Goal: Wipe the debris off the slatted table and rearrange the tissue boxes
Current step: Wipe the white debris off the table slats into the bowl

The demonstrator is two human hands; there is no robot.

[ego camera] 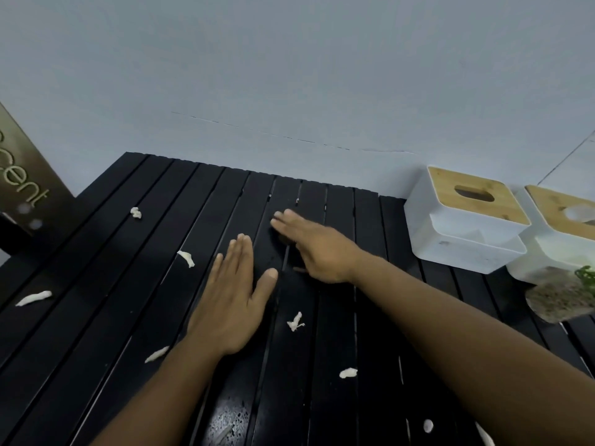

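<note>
A black slatted table [106, 284] fills the view. Several white scraps of debris lie scattered on it, such as one [186, 258] left of my hands, one [295, 322] below them and one [34, 297] at the far left. My left hand [230, 300] lies flat on the slats with straight fingers. My right hand [314, 244] reaches across just beyond it, fingers extended and pointing left, low over the slats. Two white tissue boxes with wooden lids stand at the right: the nearer-centre tissue box [463, 220] and another tissue box [560, 226] beside it, partly cut off.
A dark sign with pale lettering [25, 185] leans at the table's left rear corner. A speckled grey object with a green sprig [563, 297] sits in front of the right tissue box. A pale wall [289, 75] rises directly behind the table.
</note>
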